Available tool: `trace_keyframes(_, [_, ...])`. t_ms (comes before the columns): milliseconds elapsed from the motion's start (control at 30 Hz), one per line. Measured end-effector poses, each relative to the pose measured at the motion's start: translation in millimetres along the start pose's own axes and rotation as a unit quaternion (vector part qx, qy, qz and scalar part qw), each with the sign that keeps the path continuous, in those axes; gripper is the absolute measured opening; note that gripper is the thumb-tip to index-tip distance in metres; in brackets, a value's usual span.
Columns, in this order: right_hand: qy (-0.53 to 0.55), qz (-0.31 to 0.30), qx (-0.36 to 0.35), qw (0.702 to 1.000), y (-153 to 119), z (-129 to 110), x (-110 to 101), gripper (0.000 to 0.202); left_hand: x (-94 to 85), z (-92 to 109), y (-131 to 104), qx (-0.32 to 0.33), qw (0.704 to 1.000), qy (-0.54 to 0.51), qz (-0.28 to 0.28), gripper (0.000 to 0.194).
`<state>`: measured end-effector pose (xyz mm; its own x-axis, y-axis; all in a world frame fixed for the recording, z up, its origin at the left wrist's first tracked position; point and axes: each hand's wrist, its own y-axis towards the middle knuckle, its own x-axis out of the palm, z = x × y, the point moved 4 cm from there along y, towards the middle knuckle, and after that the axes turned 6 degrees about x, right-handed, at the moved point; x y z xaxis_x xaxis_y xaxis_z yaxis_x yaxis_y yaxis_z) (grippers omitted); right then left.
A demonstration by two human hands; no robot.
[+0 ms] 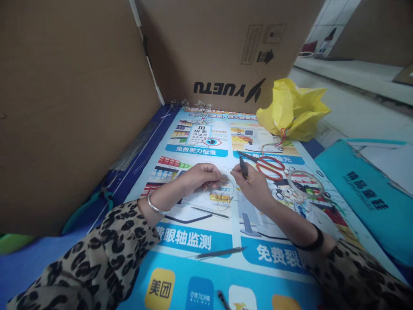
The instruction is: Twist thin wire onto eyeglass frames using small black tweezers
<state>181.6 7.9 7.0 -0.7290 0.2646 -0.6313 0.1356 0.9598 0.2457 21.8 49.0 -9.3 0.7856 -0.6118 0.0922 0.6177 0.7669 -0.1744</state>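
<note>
Sleeves (122, 245) — left hand (201, 175) pinching strands (223, 181), narrow gap, right hand (254, 187) gripping tool (243, 167).

Makeshift craft corner, cardboard panels (180, 47), poster (180, 263) underlay, scissors (258, 160)

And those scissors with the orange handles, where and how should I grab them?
Probably by the orange handle loops, reaching in from the right. The scissors lie just beyond your right hand, dark blades pointing left and away, loops toward the right, so that approach should meet the loops first and keep fingers off the tips.
</note>
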Motion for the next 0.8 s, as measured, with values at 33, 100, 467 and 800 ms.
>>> trace_keyframes(33, [0.003, -0.001, 0.005, 1.000, 0.3, 0.4, -0.1, 0.017, 0.0, -0.2, 0.1, -0.005, 1.000, 0.001, 0.005, 0.016])
trace_keyframes(100, [0.007, 0.001, 0.011, 1.000, 0.5, 1.1, -0.3, 0.017, 0.4, -0.5, 0.3, -0.012, 1.000, -0.001, 0.014, 0.015])
trace_keyframes(467, [0.013, 0.000, 0.016, 1.000, -1.6, 1.0, 0.7, 0.017, 4.4, 3.8, -2.5, -0.025, 1.000, -0.015, -0.007, 0.017])
trace_keyframes(800, [0.114, -0.039, 0.051, 0.991, -1.3, 7.1, 8.6, 0.021, 3.1, -1.9, 0.6, -0.023, 0.999, 0.008, -0.024, 0.022])
